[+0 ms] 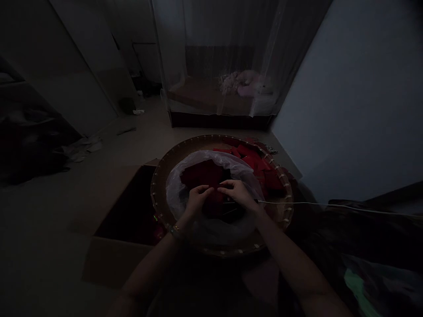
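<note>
The room is dim. A round woven tray (168, 165) lies in front of me, with a clear plastic bag (198, 158) of dark red pieces (201, 174) on it. Loose red pieces (256, 160) are piled on the tray's far right side. My left hand (196, 198) and my right hand (238, 193) meet over the bag's mouth, fingers curled and pinched together on a small red piece between them. A bangle shows on my left wrist. A thin white thread (330, 205) runs from near my right hand off to the right.
An open cardboard box (115, 259) stands on the floor left of the tray. A bed under a mosquito net (221, 92) is at the back. Clutter (79, 147) lies at the left wall. A grey wall (357, 110) rises on the right, with dark fabric (373, 264) below it.
</note>
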A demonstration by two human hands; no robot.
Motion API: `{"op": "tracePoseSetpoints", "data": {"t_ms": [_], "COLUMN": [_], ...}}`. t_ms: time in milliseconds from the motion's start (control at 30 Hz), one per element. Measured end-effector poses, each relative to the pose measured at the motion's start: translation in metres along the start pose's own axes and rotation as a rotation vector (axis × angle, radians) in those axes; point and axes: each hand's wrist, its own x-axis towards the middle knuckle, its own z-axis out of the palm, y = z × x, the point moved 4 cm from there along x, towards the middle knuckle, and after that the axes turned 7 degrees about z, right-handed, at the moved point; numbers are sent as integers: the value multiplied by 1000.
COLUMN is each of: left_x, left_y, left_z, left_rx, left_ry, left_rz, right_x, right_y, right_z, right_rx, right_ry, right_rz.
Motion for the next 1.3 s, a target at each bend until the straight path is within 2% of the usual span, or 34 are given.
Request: {"op": "tracePoseSetpoints", "data": {"t_ms": [133, 300, 367, 433, 500, 567, 667, 767, 900, 1033, 1200, 1300], "left_x": [0, -9, -9, -7, -5, -3, -3, -3, -4, -5, -2, -3], "left_y": [2, -5, -8, -11, -13, -15, -20, -21, -16, -12, -17, -19], "left_z": [4, 19, 18, 15, 12, 11, 9, 7, 4, 3, 0, 1], "left_rx": [-48, -235, -285, -319, -340, -357, -360, -321, -270, -281, -277, -269], "left_ry": [-37, -364, -373, -316, -275, -263, -270, -243, -220, -219, -187, -227], "left_rz": [-32, -186, -233, -251, -257, -266, -254, -213, -164, -156, -161, -155], "right_x": [3, 11, 11, 6, -3, -13, -23, -22, -15, -17, -14, -7], "right_y": [1, 12, 18, 25, 35, 49, 62, 66, 68, 65, 51, 39], "right_z": [1, -4, -13, -22, -23, -20, -17, -20, -29, -31, -38, -48], "right_rx": [-3, -17, -98, -280, -632, -987, -1234, -1186, -991, -949, -809, -712], "right_ry": [-20, -23, 1, 8, -58, -104, -133, -159, -222, -258, -170, -57], "right_rz": [20, 41, -25, -150, -307, -338, -343, -347, -263, -193, -108, -118]}}
